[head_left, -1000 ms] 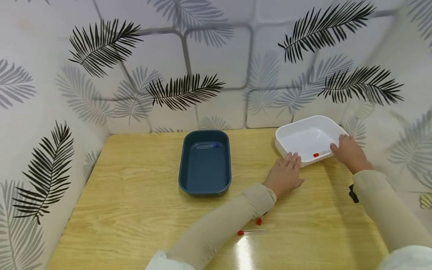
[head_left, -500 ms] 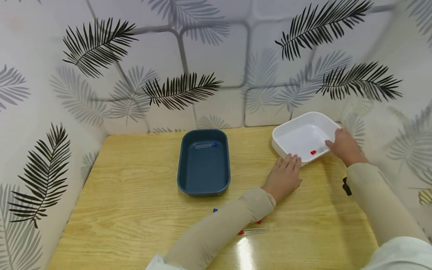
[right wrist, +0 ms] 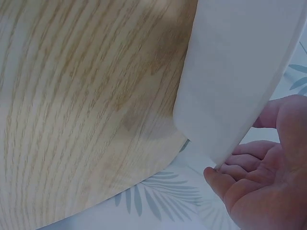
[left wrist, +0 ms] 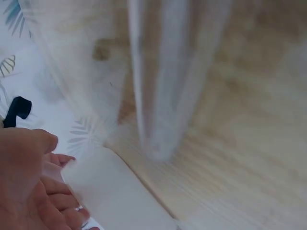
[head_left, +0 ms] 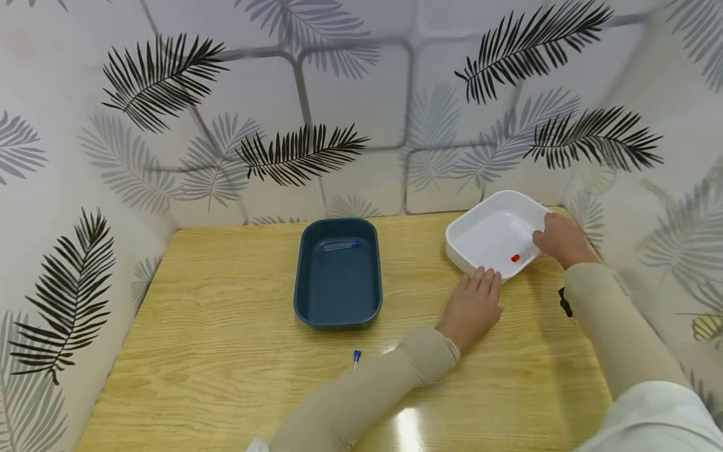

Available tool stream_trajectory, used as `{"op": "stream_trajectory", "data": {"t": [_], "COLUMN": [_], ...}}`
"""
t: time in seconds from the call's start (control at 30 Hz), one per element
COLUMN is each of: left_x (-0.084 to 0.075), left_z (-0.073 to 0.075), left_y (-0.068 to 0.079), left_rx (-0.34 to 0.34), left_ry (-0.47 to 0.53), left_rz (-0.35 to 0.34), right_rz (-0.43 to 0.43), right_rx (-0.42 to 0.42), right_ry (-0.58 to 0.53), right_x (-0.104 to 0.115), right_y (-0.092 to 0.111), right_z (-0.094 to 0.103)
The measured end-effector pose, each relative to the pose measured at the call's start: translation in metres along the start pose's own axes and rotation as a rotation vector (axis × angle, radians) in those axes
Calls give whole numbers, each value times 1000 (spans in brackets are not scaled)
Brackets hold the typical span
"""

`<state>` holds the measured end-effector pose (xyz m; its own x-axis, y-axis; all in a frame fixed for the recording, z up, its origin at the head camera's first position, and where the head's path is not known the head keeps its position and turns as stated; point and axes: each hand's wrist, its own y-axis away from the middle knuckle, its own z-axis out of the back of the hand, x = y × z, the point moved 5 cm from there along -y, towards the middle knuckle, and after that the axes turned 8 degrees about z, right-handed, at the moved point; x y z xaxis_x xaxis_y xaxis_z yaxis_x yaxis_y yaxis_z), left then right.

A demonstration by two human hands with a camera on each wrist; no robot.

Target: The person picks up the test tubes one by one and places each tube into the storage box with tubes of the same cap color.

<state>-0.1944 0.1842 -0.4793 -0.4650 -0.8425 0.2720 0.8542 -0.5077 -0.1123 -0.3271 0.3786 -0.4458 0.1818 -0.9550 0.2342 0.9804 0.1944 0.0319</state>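
Note:
A white rectangular tray stands at the back right of the table, set at an angle. Inside it, by the front right side, lies a small red cap. My right hand grips the tray's right rim, thumb toward the inside. The right wrist view shows that hand at the white wall. At the front left corner, my left hand rests its straightened fingers on the rim. In the left wrist view the left hand's fingers lie along the tray's edge.
Left of the white tray stands a dark blue tray holding a blue-capped clear tube. Another blue-capped tube on the table is partly behind my left sleeve. A leaf-patterned wall covering borders the table's back edge.
The white tray has shifted left toward the blue tray, and my right hand has moved left with it. My left arm now covers the red-capped tube; a blue-capped one has come into view.

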Motion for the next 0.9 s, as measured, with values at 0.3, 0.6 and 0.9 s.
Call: {"op": "stream_trajectory", "data": {"t": [0.3, 0.6, 0.9], "left_x": [-12, -16, -15], "left_z": [0, 1, 10], "left_y": [22, 30, 35], "left_rx": [-78, -55, -48], "left_ry": [-96, -117, -127], "left_rz": [33, 37, 28], "right_rz": [-33, -11, 35], "right_rx": [57, 106, 102], "right_ry": [-88, -153, -112], "right_x": [14, 24, 41], "right_y": [-10, -14, -24], "right_z": [-12, -14, -17]}}
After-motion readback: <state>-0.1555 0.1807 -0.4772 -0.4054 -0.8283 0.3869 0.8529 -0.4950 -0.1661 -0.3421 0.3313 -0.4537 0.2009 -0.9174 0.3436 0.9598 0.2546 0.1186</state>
